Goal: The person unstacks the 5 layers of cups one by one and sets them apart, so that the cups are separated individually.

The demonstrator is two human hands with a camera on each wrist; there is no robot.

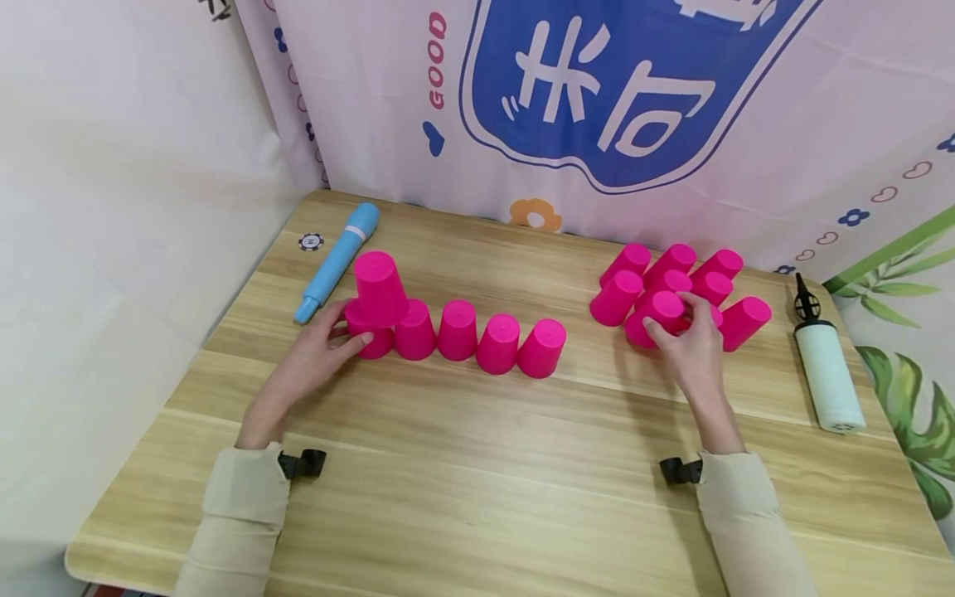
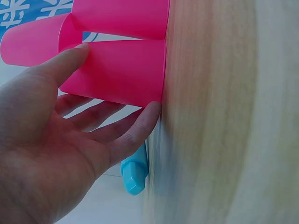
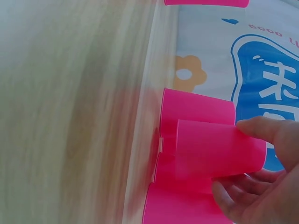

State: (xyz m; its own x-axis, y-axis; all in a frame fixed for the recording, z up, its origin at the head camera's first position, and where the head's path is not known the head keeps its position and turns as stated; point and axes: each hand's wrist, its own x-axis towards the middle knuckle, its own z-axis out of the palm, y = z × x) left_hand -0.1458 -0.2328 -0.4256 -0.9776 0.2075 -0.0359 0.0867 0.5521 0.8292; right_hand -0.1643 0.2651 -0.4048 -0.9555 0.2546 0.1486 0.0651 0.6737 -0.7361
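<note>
Upside-down pink cups stand in a row (image 1: 458, 330) on the left half of the table. One more pink cup (image 1: 379, 288) rests upside down across the tops of the two leftmost. My left hand (image 1: 317, 355) curls round the leftmost row cup (image 2: 117, 70), thumb on one side and fingers on the other. Over at the right, my right hand (image 1: 694, 344) pinches a pink cup (image 3: 215, 147) between thumb and fingers near its closed end. In the right wrist view its rim stands slightly off the table, in front of other cups in the cluster.
More upside-down pink cups (image 1: 616, 297) stand close together around the right hand. A blue tube-shaped pump (image 1: 336, 261) and a poker chip (image 1: 311, 241) lie at the back left. A pale green hand pump (image 1: 830, 373) lies near the right edge. A printed cloth (image 1: 388, 149) hangs behind the table (image 1: 477, 481).
</note>
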